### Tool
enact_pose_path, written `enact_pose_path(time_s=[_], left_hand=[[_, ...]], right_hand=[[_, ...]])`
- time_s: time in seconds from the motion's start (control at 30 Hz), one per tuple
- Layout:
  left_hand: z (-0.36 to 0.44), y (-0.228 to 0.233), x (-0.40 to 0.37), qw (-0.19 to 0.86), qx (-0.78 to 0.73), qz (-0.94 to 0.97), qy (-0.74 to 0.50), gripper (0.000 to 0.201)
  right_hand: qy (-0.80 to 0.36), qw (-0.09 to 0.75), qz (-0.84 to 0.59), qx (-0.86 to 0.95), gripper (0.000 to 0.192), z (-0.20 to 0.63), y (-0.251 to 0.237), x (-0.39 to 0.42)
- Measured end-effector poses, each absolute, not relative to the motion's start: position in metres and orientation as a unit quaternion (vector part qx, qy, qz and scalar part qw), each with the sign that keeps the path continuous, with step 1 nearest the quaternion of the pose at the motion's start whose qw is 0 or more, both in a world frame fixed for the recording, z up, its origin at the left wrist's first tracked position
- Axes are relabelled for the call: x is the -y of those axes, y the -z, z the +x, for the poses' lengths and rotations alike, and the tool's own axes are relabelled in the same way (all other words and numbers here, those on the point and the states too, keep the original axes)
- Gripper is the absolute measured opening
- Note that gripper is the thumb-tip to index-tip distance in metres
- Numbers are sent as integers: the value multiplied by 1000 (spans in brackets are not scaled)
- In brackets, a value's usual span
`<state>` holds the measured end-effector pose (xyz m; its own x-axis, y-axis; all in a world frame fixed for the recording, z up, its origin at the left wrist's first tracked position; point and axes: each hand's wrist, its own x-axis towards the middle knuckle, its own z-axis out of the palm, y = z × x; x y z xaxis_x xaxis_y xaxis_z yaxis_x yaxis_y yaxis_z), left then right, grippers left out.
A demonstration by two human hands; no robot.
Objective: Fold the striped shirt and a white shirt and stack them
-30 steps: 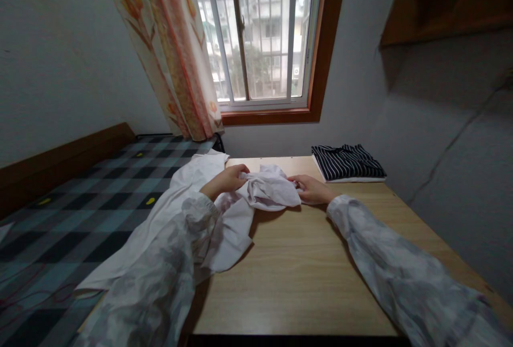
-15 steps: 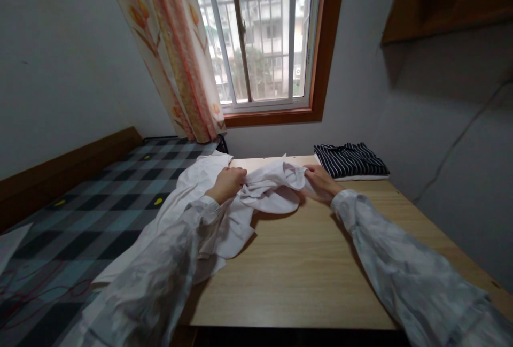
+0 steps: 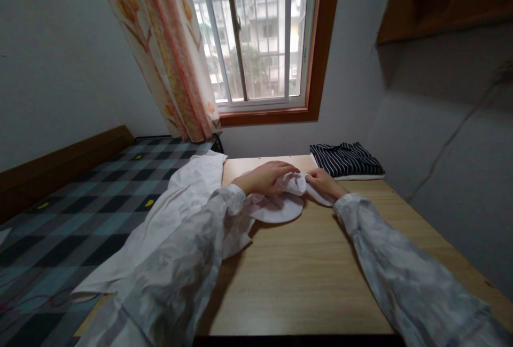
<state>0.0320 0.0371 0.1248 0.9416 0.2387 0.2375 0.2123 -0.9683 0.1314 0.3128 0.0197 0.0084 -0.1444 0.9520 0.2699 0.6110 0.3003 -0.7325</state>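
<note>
A crumpled white shirt point(image 3: 182, 197) spreads from the left side of the wooden table point(image 3: 288, 272) to its middle, partly bunched and folded over itself. My left hand point(image 3: 266, 177) lies over the bunched part, its fingers stretched out and its palm on the cloth. Just to the right, my right hand point(image 3: 323, 182) is closed on an end of the same shirt, and a flap of cloth hangs below it. The part of the shirt beneath my left palm and sleeve is hidden.
Folded dark striped clothing point(image 3: 347, 160) lies at the table's back right corner, on something white. A bed with a checked cover point(image 3: 108, 192) adjoins on the left. Behind are a window point(image 3: 260, 37) and a curtain point(image 3: 168, 53); a wooden shelf point(image 3: 444, 10) hangs upper right.
My left hand has let go of its grip and moved right across the shirt, close to my right hand, fingers now extended. The right hand keeps its hold. The view has shifted slightly.
</note>
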Motion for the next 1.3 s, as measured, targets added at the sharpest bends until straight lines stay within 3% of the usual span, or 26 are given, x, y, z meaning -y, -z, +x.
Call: enact_pose_path(time_s=[0.2,0.37,0.43,0.5,0.53,0.63,0.7,0.93,1.07,1.23,1.3], left_hand=[[40,-115,-50,-67,-186,976,-92,27],[11,-100,-55,-71,-212,962,-156,6],[3,-92,-52,-61,-234,950,-199,8],[-3,-81,-47,-52,-263,932,-243,17],[-4,-74,-45,-50,-275,923,-262,21],[-6,-51,-39,-58,-283,911,-295,29],[-6,-39,-35,-70,-280,909,-302,32],[-1,-47,-22,19,-363,858,-362,14],[10,-66,-21,43,-492,796,-351,47],[10,-83,-19,37,-517,819,-247,48],[7,-85,-19,22,-510,833,-216,35]], right_hand=[[-210,442,-534,690,40,312,20,-18],[-189,433,-549,689,46,313,27,-19],[-162,438,-535,704,41,311,22,-16],[-103,462,-493,730,24,306,16,-10],[-63,478,-466,742,27,304,12,-6],[44,492,-394,775,73,296,4,5],[80,464,-368,802,81,293,2,9],[83,450,-356,815,47,289,4,10],[89,460,-430,772,15,278,-3,10],[102,449,-482,745,25,257,-25,13],[103,432,-477,758,33,253,-33,15]])
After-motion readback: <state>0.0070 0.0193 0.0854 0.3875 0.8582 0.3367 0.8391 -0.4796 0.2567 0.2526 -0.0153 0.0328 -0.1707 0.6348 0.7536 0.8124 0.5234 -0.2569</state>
